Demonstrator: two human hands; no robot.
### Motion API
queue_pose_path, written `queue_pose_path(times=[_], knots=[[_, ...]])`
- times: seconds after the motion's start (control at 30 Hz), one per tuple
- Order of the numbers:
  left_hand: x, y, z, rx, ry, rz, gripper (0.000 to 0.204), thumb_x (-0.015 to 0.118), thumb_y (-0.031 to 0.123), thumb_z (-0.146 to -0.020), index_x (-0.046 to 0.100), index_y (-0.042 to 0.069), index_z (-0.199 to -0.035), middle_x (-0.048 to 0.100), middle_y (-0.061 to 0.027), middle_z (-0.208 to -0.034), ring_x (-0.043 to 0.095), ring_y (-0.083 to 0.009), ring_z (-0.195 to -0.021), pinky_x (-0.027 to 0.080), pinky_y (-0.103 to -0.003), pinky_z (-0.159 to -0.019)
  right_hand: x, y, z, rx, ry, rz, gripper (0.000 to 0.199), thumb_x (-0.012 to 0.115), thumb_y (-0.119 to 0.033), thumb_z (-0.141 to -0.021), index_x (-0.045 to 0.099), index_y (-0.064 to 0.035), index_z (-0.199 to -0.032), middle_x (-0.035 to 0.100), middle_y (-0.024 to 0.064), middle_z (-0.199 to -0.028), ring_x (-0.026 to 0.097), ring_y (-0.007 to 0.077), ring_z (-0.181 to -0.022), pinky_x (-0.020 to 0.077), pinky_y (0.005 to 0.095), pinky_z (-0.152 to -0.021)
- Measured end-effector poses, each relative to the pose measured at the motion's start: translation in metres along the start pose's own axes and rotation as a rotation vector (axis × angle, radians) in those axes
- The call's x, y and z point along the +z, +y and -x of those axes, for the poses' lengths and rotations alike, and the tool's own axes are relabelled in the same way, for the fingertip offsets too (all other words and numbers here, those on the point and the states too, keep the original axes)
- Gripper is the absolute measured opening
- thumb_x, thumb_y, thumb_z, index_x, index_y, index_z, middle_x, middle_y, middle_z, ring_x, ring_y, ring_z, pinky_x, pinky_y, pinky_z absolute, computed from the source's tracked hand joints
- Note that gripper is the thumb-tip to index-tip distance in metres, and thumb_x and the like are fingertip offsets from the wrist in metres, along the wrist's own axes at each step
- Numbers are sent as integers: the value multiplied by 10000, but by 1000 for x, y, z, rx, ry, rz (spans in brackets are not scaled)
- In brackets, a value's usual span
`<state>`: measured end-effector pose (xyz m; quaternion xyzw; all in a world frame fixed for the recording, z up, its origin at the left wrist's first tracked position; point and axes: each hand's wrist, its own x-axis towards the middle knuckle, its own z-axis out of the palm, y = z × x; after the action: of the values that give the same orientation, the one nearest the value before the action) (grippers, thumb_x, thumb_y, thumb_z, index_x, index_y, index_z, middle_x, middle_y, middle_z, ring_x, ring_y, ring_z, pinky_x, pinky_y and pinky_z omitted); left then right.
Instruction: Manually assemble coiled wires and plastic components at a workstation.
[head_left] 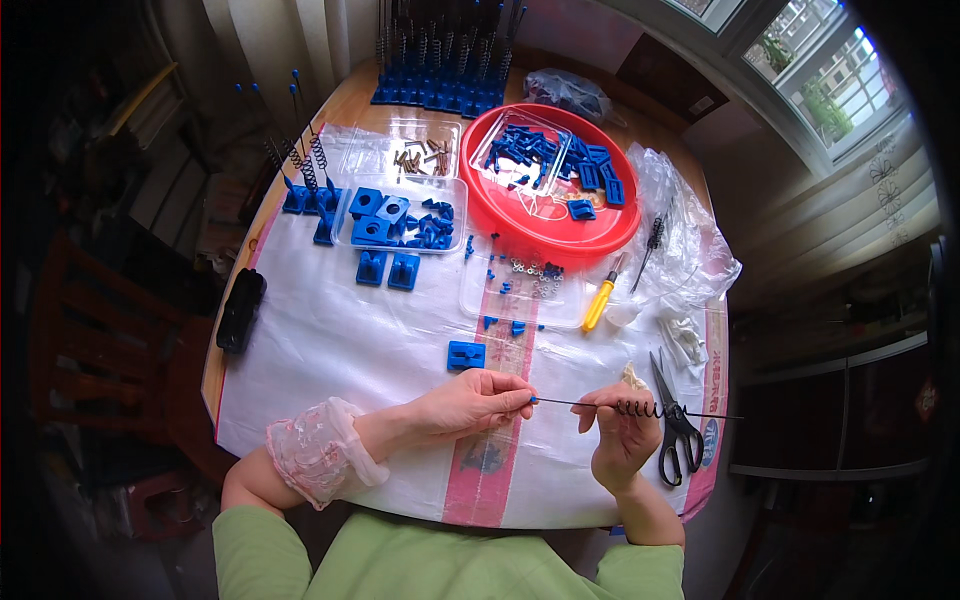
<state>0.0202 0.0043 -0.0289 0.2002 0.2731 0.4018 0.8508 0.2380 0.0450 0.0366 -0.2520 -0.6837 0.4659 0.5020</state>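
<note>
Two bare hands hold a thin dark rod (560, 402) nearly level above the near part of the surface (330, 335), which is spread with a white sheet bearing a pink band. The left hand (475, 403) pinches the rod's blue-tipped end between thumb and forefinger. The right hand (624, 435) has its fingers curled at the rod, where a black coil spring (640, 409) sits around it; exactly which fingers press I cannot tell. The rod's far end sticks out to the right, above black scissors (680, 430) lying with their blades apart. Just beyond the left hand lies a single blue block (466, 356). Farther off, a yellow-handled screwdriver (598, 305) rests beside a shallow clear tray (478, 302) with small metal nuts and blue bits. Behind that, a round red tray (520, 217) carries many blue parts, some inside a clear box. To its left stand a clear container (460, 190) of blue pieces and another with brass-coloured pins (425, 158). Upright rods with springs rise from blue bases (440, 92) at the back, beside crumpled clear plastic. A black object (243, 310) lies by the left edge.
</note>
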Motion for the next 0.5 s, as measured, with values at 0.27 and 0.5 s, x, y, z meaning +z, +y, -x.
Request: queue_pose_path(times=[0.27, 0.5], knots=[[0, 1, 0, -13, -1, -14, 182, 584, 179, -1071, 655, 44, -1169, 668, -21, -1020, 607, -75, -937, 494, -211, -827, -7, 6, 3, -32, -78, -53, 86, 568, 24, -1025, 535, 63, -1094, 681, 223, -957, 618, 162, -709, 536, 270, -636], [3, 3, 1, -14, 3, -38, 189, 586, 193, -1071, 659, 45, -1164, 667, -14, -1011, 590, -57, -911, 480, -201, -794, -6, 5, 2, -32, -77, -48, 86, 574, 21, -1024, 541, 63, -1092, 683, 220, -953, 614, 156, -706, 530, 266, -633]])
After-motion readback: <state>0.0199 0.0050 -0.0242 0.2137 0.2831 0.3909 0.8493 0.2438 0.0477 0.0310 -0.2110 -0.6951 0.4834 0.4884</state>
